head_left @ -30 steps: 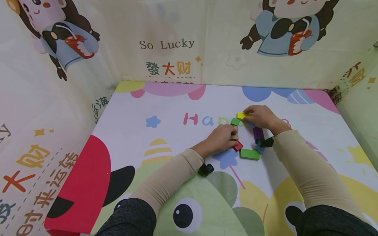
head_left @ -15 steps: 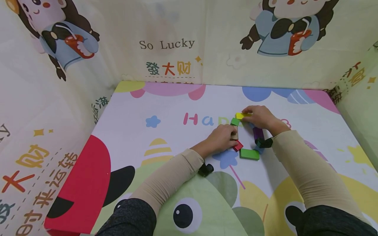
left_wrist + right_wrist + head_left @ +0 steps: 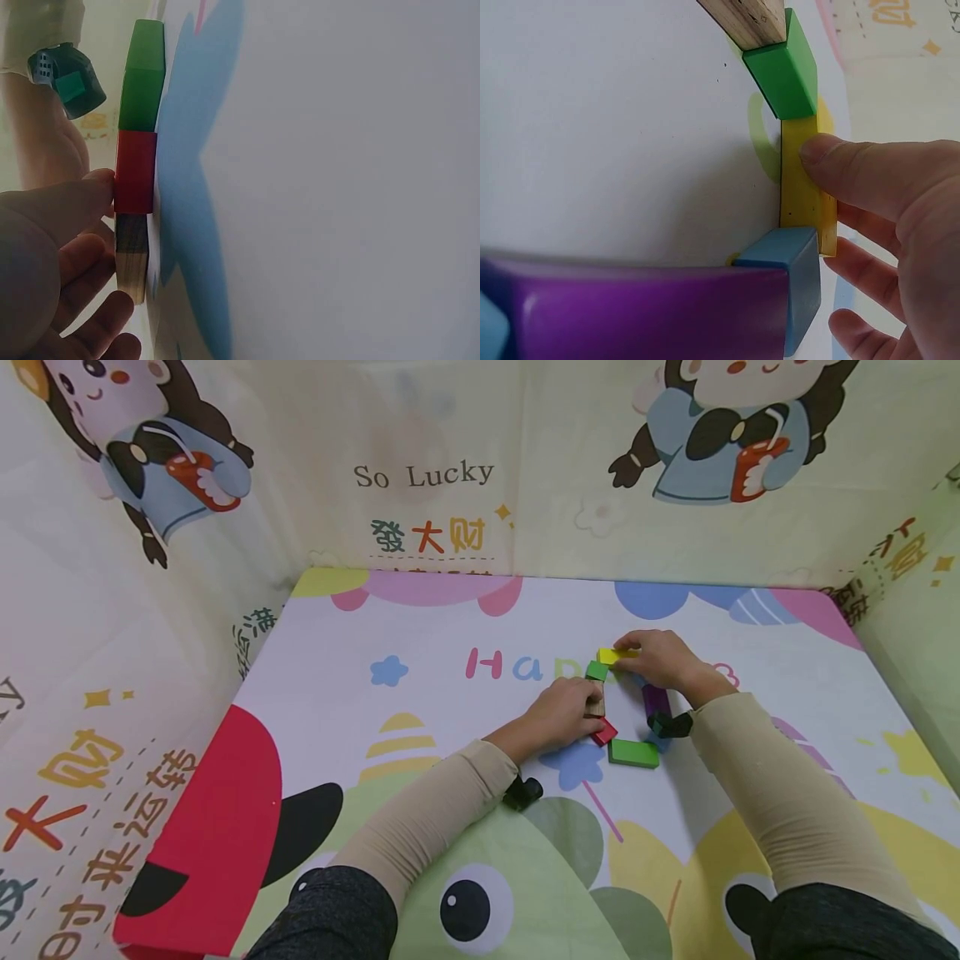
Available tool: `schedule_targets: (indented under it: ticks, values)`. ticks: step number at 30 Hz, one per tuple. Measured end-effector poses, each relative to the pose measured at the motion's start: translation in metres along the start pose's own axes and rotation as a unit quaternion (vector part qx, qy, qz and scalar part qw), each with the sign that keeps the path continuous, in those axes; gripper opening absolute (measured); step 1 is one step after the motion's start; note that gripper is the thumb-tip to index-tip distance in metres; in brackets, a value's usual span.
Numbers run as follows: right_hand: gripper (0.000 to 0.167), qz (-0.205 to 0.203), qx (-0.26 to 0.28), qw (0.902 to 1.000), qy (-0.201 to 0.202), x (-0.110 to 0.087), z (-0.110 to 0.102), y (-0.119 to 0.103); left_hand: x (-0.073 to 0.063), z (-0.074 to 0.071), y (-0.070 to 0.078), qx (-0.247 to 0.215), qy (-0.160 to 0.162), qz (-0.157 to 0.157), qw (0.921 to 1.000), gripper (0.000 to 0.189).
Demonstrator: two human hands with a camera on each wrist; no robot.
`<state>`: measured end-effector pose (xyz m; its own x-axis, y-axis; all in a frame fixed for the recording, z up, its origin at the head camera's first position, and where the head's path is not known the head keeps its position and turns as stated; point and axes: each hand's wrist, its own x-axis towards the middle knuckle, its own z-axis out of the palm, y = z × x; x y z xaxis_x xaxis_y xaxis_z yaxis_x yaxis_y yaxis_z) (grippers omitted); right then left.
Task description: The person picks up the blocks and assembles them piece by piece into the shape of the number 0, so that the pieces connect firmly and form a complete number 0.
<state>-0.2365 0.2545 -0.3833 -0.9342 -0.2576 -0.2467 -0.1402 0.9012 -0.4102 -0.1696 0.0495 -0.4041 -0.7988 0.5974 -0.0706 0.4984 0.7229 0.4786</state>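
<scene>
Toy blocks lie in a ring on the patterned mat. My right hand (image 3: pixel 663 660) pinches the yellow block (image 3: pixel 799 176), thumb on its inner side and fingers behind it. One end of that block meets a small green block (image 3: pixel 786 75); the other meets a blue block (image 3: pixel 802 289). On the ring's left side, my left hand (image 3: pixel 558 714) holds the plain wooden block (image 3: pixel 597 702), with the thumb tip against the red block (image 3: pixel 135 171). A long green block (image 3: pixel 633 752) forms the near side, and a purple block (image 3: pixel 656 699) stands on the right, partly hidden by the wrist camera.
Printed cloth walls (image 3: pixel 450 443) enclose the mat (image 3: pixel 435 710) at the back and both sides. A black wrist camera (image 3: pixel 522 792) sits beside my left wrist, and another black camera (image 3: pixel 672 724) hangs below my right wrist, over the ring's right side.
The yellow block has slid slightly left, closer to the small green block, with my right hand on it. My left hand has stayed in place.
</scene>
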Motion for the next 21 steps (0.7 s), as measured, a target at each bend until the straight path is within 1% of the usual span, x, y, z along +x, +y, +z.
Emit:
schedule_targets:
  ticks: [12, 21]
  values:
    - [0.046, 0.006, 0.005, 1.0, -0.005, 0.0005, 0.0018, 0.0009, -0.001, -0.0004, 0.0004, 0.008, -0.002, 0.004, 1.0, 0.04]
    - [0.044, 0.001, -0.001, 1.0, 0.001, 0.0007, 0.0022, 0.0012, 0.0003, 0.0007, -0.0008, -0.001, -0.002, 0.002, 1.0, 0.036]
